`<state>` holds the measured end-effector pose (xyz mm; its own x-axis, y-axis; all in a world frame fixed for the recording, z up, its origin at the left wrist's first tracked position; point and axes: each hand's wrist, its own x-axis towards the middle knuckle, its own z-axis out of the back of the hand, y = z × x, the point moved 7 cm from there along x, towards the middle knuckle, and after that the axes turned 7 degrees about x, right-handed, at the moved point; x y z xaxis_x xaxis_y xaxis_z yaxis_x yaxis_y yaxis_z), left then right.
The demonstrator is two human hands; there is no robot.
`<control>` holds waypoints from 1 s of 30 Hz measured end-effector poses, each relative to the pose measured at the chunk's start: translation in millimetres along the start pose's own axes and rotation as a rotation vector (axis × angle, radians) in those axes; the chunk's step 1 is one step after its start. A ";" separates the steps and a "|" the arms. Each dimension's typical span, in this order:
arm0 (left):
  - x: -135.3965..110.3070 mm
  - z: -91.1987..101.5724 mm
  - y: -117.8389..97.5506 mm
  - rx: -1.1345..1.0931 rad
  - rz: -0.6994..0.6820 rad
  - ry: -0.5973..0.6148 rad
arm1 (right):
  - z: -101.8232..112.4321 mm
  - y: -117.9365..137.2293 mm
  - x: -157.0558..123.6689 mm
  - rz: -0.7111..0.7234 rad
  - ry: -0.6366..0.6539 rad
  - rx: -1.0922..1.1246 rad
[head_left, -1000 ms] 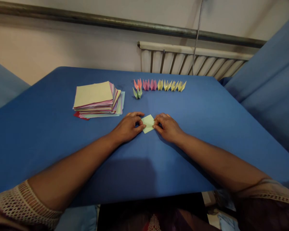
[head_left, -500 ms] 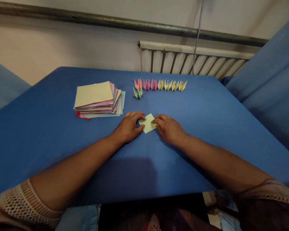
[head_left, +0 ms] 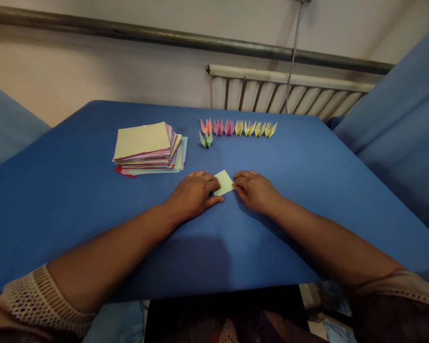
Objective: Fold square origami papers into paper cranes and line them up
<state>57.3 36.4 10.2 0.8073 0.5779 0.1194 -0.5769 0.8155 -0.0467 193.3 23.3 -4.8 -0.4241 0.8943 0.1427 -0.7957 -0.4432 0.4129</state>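
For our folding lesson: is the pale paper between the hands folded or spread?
Likely folded: the pale paper looks smaller than the stacked sheets; layers aren't discernible.

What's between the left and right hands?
A small, pale green, four-sided piece of paper, shown in the head view. The left hand covers part of its left side; the right hand touches its right corner.

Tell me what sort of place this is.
Probably an ordinary indoor room, though home or workroom I can't tell: a radiator and a long pipe by the wall, behind a blue table.
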 end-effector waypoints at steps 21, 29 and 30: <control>9.6 -1.0 25.8 0.095 -0.014 -0.065 | -4.0 -5.9 16.0 0.060 -0.080 0.301; 6.1 -5.0 31.2 -0.085 0.158 -0.114 | -11.4 -3.3 11.6 0.134 -0.114 0.303; 6.2 -6.3 32.7 -0.089 0.174 -0.121 | -11.6 -5.3 13.8 0.133 -0.139 0.301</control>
<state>44.2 66.9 3.2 0.6725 0.7067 0.2196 -0.6887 0.7063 -0.1640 186.6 37.2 -15.4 -0.4360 0.8390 0.3255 -0.5653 -0.5368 0.6264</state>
